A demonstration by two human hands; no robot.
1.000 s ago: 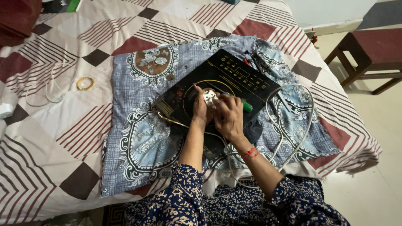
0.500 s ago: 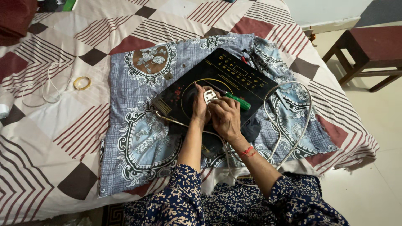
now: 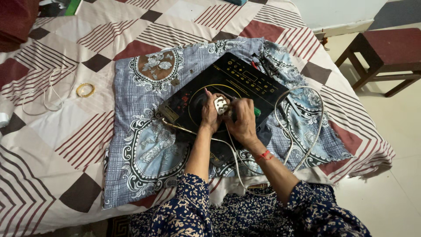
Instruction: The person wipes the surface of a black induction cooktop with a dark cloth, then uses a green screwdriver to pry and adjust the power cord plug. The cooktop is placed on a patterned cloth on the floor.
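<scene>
On the bed (image 3: 52, 145), covered by a sheet of maroon and white diamonds, a blue patterned cloth (image 3: 149, 149) lies toward the right edge and carries a black induction cooktop (image 3: 232, 83). Over the cooktop's ring, your left hand (image 3: 210, 115) is closed on a white plug (image 3: 220, 105); your right hand (image 3: 242, 120) is clamped on a green-handled screwdriver (image 3: 256, 112) at the plug. A white cord (image 3: 307, 131) loops beside the cooktop. A yellow bangle (image 3: 85, 90) lies near the left edge. A wooden bench (image 3: 390, 52) stands on the pale floor beyond the bed's far right corner.
</scene>
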